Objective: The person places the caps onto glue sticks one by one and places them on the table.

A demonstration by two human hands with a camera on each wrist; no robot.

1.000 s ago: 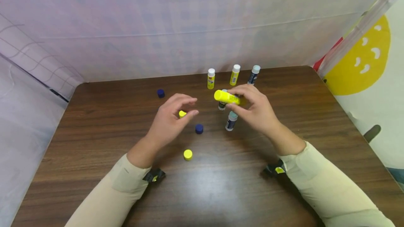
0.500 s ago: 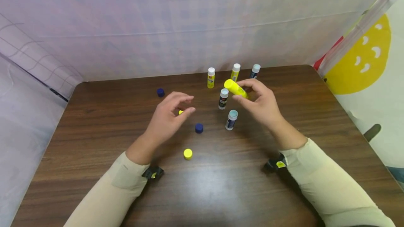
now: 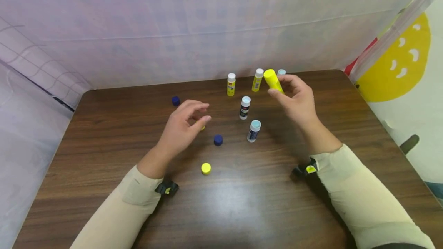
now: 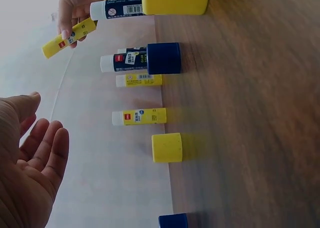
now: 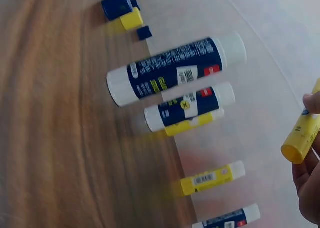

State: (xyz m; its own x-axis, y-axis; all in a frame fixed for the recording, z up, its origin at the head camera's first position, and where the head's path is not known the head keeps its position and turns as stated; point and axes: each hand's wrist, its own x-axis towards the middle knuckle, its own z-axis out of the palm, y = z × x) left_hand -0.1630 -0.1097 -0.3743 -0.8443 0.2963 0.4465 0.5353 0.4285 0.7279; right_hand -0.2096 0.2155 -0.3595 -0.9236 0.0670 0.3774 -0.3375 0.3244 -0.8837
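Note:
My right hand (image 3: pixel 299 101) pinches a yellow glue stick (image 3: pixel 273 82) between thumb and fingers, raised above the table. Tilted, the stick is yellow at its visible end, with a printed label (image 4: pixel 73 35) showing in the left wrist view. My left hand (image 3: pixel 181 128) hovers over the left-middle of the table, fingers loosely bent and holding nothing. Near it lie a blue cap (image 3: pixel 218 140) and a yellow cap (image 3: pixel 205 169); another yellow cap is mostly hidden behind its thumb. Two dark blue glue sticks without caps, one nearer (image 3: pixel 253 131) and one farther (image 3: pixel 244 108), stand upright between the hands.
Two yellow glue sticks with white tops, one left (image 3: pixel 231 85) and one right (image 3: pixel 257 80), stand along the table's back edge. A dark blue stick (image 3: pixel 281 72) is partly hidden behind my right hand. Another blue cap (image 3: pixel 175 101) sits at the back left. A pale curtain (image 3: pixel 155 41) hangs behind.
My right hand has carried the yellow glue stick rightward and toward the back, turning it more upright and uncovering the farther dark blue stick. My left hand has drifted slightly left.

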